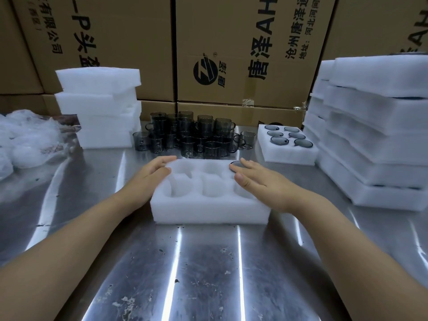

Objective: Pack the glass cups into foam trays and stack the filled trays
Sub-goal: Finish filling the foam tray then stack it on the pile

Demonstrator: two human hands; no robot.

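A white foam tray [208,210] with six round pockets lies on the steel table in front of me. A dark glass cup [236,163] sits in its far right pocket, mostly hidden by my fingers; the other pockets hold nothing. My left hand [150,174] rests with relaxed fingers on the tray's left edge. My right hand [257,179] lies flat over the right pockets, fingertips touching the cup's rim. Behind the tray stands a cluster of several smoky glass cups [196,135] with handles.
A filled foam tray [289,156] sits at the right rear. A tall stack of filled trays [375,135] stands at the far right, a stack of foam trays [102,107] at the left rear. Crumpled plastic wrap [30,137] lies far left. Cardboard boxes [231,54] wall the back.
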